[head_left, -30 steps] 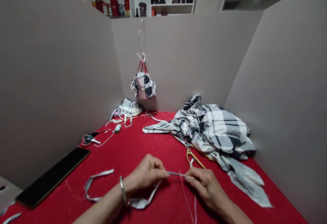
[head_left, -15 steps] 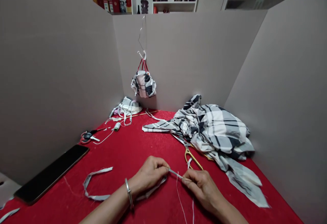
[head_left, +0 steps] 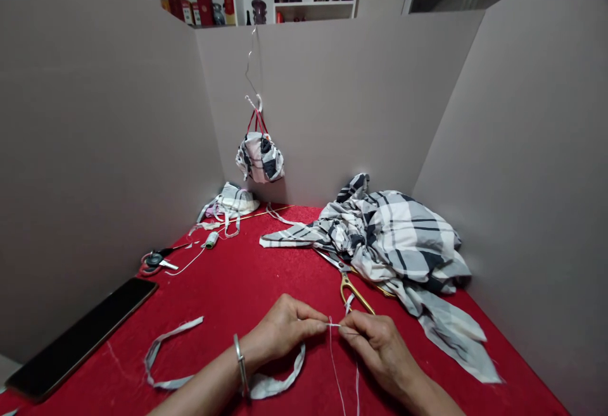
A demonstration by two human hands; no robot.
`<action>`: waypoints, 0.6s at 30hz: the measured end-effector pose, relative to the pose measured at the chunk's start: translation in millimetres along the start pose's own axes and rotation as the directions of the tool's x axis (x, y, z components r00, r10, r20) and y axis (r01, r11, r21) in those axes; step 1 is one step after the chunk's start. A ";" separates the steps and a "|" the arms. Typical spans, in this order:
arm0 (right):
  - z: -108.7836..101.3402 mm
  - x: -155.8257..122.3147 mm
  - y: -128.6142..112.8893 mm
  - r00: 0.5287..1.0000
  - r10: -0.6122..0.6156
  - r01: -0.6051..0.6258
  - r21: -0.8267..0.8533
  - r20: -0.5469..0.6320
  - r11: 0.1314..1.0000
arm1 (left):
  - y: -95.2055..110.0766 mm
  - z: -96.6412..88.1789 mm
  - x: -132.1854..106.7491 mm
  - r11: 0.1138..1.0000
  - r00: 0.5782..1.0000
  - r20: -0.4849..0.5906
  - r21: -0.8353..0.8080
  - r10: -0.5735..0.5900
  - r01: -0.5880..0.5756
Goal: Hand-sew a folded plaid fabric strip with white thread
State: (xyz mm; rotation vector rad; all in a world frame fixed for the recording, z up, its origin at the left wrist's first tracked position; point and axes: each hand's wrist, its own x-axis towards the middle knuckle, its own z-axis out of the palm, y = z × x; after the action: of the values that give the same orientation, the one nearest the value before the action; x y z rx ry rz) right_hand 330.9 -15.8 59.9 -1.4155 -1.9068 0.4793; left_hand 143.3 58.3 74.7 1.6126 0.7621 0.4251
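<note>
My left hand (head_left: 285, 327), with a silver bangle at the wrist, pinches one side of a narrow pale fabric strip (head_left: 334, 325). Close by, my right hand (head_left: 377, 343) has thumb and finger closed on the other side, leaving a short taut stretch between them. A thin white thread (head_left: 335, 368) hangs from that stretch toward the front edge. Behind the left wrist, a loose cloth strip (head_left: 281, 388) curves over the red cloth, and its curl (head_left: 151, 356) shows on the left. Whether a needle is in the right fingers is too small to tell.
Gold-handled scissors (head_left: 349, 283) lie beyond my right hand, partly under heaped plaid cloth (head_left: 403, 232). A phone (head_left: 80, 337), small scissors (head_left: 152, 262) and a thread spool (head_left: 211, 240) line the left side. A plaid bundle (head_left: 260, 157) hangs on the back panel.
My left fingers have moved right, closer to my right hand, so the stretch of strip between them is shorter. The loose strip behind the left wrist now bows out more. The view has shifted slightly.
</note>
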 end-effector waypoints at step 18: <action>31.9 -5.1 -37.0 0.965 0.261 -0.258 0.095 -0.013 0.961 | -7.7 1.4 -15.9 0.964 0.964 -0.186 0.222 0.189 -0.147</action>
State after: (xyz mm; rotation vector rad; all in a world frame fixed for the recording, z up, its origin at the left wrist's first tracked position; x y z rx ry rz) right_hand 283.7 -29.3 60.7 -1.6102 -1.6634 0.6618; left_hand 131.0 46.8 69.2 1.8565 0.8485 0.6619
